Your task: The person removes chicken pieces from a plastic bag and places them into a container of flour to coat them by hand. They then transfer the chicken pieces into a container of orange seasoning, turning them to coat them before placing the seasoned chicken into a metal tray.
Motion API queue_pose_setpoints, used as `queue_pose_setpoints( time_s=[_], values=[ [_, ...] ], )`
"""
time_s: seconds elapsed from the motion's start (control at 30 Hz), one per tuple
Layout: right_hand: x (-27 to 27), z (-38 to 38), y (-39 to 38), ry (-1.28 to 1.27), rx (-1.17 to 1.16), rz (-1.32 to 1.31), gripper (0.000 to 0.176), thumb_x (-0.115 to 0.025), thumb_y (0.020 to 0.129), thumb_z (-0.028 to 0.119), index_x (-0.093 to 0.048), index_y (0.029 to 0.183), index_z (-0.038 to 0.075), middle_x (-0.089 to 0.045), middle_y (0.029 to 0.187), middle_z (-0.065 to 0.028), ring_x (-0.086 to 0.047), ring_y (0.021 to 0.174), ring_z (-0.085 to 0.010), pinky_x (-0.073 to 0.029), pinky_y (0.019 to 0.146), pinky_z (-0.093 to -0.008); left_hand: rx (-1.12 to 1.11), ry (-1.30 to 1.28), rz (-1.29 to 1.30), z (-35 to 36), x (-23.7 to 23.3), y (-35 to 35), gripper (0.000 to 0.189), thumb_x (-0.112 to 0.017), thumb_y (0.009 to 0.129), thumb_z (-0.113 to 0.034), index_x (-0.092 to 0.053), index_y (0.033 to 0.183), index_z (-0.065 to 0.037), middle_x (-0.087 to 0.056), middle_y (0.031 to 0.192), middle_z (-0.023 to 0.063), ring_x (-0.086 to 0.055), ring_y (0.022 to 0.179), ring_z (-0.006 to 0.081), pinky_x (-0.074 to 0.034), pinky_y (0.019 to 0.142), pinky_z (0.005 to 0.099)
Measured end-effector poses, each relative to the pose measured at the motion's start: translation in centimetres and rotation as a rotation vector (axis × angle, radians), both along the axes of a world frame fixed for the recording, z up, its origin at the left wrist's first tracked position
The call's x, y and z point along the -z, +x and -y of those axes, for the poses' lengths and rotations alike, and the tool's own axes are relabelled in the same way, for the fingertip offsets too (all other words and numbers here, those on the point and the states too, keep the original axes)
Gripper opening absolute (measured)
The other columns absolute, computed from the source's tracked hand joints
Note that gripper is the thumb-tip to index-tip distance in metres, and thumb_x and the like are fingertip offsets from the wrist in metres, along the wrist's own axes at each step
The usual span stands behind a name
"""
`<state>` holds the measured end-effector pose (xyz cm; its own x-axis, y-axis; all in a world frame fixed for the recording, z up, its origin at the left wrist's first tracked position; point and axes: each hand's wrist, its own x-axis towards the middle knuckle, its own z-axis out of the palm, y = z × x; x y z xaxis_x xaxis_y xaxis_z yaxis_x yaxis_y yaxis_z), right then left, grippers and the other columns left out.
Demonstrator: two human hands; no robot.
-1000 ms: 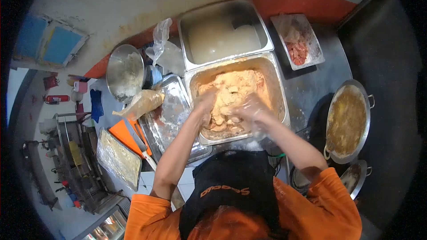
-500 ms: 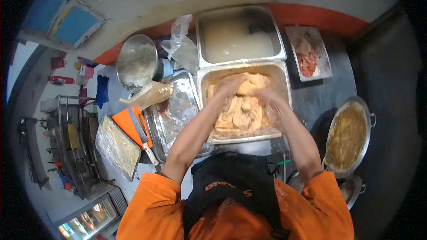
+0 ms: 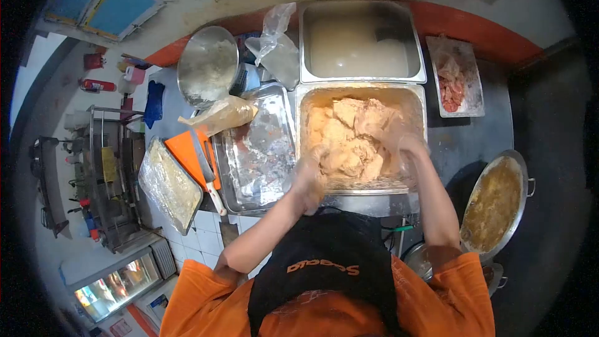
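A deep metal tray (image 3: pixel 360 191) holds floury, orange-coated pieces (image 3: pixel 355 137) that look like battered meat. My left hand (image 3: pixel 309 178) is at the tray's near left corner, partly over the rim, its fingers blurred by motion. Over the right side of the tray is my right hand (image 3: pixel 402 140), touching or close above the coated pieces, with its fingers smeared too. Whether either hand holds a piece cannot be made out. Behind this tray stands a second metal tray of cloudy liquid (image 3: pixel 355 53).
Left are a flat metal tray (image 3: pixel 256 203), a floury bowl (image 3: pixel 209 65), a plastic bag (image 3: pixel 221 117), a knife (image 3: pixel 204 165) on an orange board (image 3: pixel 181 148) and a wrapped tray (image 3: pixel 170 184). Right are a tray of red meat (image 3: pixel 454 90) and a pan of oil (image 3: pixel 495 203).
My left hand has moved from the back of the tray toward its near left corner. My right hand remains at the right side. The coated pieces are rearranged, and the camera view has shifted.
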<state>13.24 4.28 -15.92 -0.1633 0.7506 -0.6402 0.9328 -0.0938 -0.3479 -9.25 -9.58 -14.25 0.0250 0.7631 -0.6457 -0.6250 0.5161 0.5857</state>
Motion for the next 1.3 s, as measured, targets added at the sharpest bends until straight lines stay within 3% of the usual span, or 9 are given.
queue_pose_setpoints(
  time_s=[0.33,0.57,0.67,0.8,0.9,1.03,1.13,1.17,1.3],
  values=[
    [4.4,4.6,-3.9,-0.335,0.541,-0.373,0.058,-0.072,0.081,0.052,-0.071,0.108,0.0,-0.071,0.113,-0.0222,-0.069,0.106,-0.0316,-0.054,0.084,-0.0398,0.086,-0.113,-0.176,-2.5,10.1,1.5,0.056,-0.044,0.103,-0.05,-0.053,0.136,-0.005,-0.067,0.118,0.0116,-0.07,0.094,0.0258,-0.061,0.082,0.0404],
    [-9.1,4.9,-5.3,0.032,-0.005,0.02,0.07,-0.069,0.08,0.059,-0.07,0.107,-0.005,-0.066,0.117,-0.0291,-0.067,0.107,-0.0393,-0.052,0.091,-0.0444,0.181,-0.137,0.0,-1.4,10.9,1.6,0.047,-0.035,0.109,-0.035,-0.044,0.143,-0.004,-0.064,0.122,0.018,-0.069,0.101,0.0263,-0.06,0.09,0.0382],
    [-9.0,4.2,-1.2,-0.001,0.132,-0.068,0.071,-0.069,0.079,0.061,-0.072,0.101,-0.006,-0.069,0.104,-0.0305,-0.07,0.1,-0.0387,-0.053,0.086,-0.0446,0.045,-0.624,-0.162,-4.6,-4.7,2.3,0.05,-0.034,0.109,-0.035,-0.04,0.148,-0.005,-0.06,0.128,0.0211,-0.063,0.113,0.0318,-0.053,0.102,0.0432],
    [-2.3,3.9,-0.3,-0.172,0.185,0.025,0.062,-0.074,0.082,0.058,-0.072,0.087,-0.003,-0.068,0.066,-0.0189,-0.069,0.063,-0.0269,-0.056,0.063,-0.0394,0.14,-0.282,-0.125,-3.9,-3.5,1.2,0.063,-0.035,0.107,-0.044,-0.031,0.154,-0.002,-0.042,0.149,0.027,-0.042,0.137,0.0364,-0.03,0.118,0.0459],
    [3.4,4.2,-0.9,-0.35,0.494,-0.323,0.055,-0.08,0.082,0.047,-0.071,0.1,-0.004,-0.071,0.076,-0.0183,-0.066,0.063,-0.0239,-0.056,0.063,-0.0352,0.343,-0.037,-0.579,-3.5,9.2,1.3,0.061,-0.037,0.105,-0.047,-0.049,0.144,-0.002,-0.055,0.141,0.0206,-0.052,0.13,0.0309,-0.039,0.112,0.039],
    [6.7,6.1,-1.2,-0.399,0.678,-0.904,0.041,-0.078,0.087,0.02,-0.065,0.114,-0.008,-0.072,0.098,-0.0155,-0.071,0.08,-0.0217,-0.061,0.067,-0.033,0.513,0.173,-0.697,-4.6,9.7,1.8,0.063,-0.034,0.105,-0.05,-0.047,0.147,-0.004,-0.054,0.143,0.0194,-0.043,0.14,0.0303,-0.036,0.113,0.036],
    [-6.1,6.0,-3.2,-0.291,0.526,-0.549,0.039,-0.079,0.085,0.015,-0.065,0.114,-0.008,-0.071,0.1,-0.0135,-0.071,0.082,-0.0215,-0.061,0.066,-0.0332,0.294,-0.656,-0.353,-8.1,-8.0,4.0,0.064,-0.03,0.106,-0.052,-0.045,0.148,-0.006,-0.056,0.14,0.019,-0.05,0.134,0.0326,-0.043,0.108,0.0415],
    [-6.1,6.9,-2.6,-0.307,0.545,-0.544,0.039,-0.079,0.085,0.015,-0.065,0.114,-0.008,-0.071,0.1,-0.0135,-0.071,0.082,-0.0215,-0.061,0.066,-0.0332,0.528,-0.254,-0.37,-5.9,3.6,1.1,0.066,-0.03,0.105,-0.055,-0.044,0.148,-0.007,-0.057,0.137,0.0175,-0.058,0.123,0.0325,-0.048,0.104,0.0485],
    [-8.0,7.2,-0.3,-0.155,0.724,-0.912,0.063,-0.076,0.088,0.021,-0.048,0.134,-0.012,-0.071,0.109,-0.0225,-0.071,0.094,-0.0239,-0.058,0.084,-0.0369,0.114,-0.321,0.086,-5.8,-0.4,-0.9,0.045,-0.04,0.104,-0.042,-0.056,0.129,-0.007,-0.068,0.116,0.0146,-0.069,0.103,0.0285,-0.059,0.089,0.0469]
  ],
)
